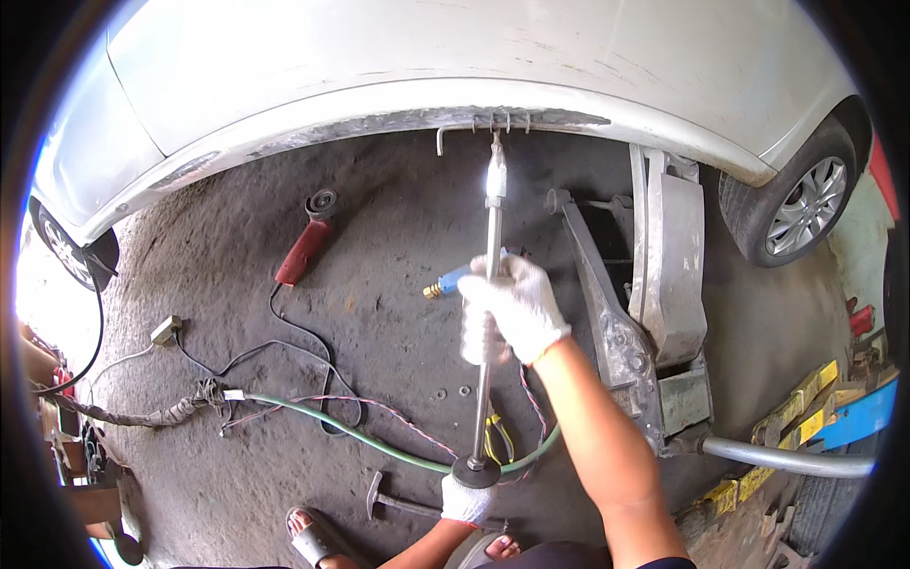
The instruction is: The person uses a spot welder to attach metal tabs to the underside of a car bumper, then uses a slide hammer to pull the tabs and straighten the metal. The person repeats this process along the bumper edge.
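Observation:
A long metal slide hammer [494, 237] runs from the sill toward me. Its tip meets a row of small metal rings [508, 122] on the scraped sill [379, 127] of a white car. My right hand [524, 308], in a white knit glove, is closed around the hammer's sliding weight, partly blurred and mostly covered by the fingers. At the near end, my left hand [464, 501], also gloved, is closed just below the black round end stop [476, 471]; the grip inside it is hidden. A bent rod [440, 142] hangs beside the rings.
A red angle grinder [306, 248] lies on the floor at left, its black cord trailing. Near my feet are a hammer [376, 495], yellow-handled pliers [500, 436] and a green cable [370, 443]. A blue tool [450, 282] lies behind my right hand. A floor jack [675, 256] stands right.

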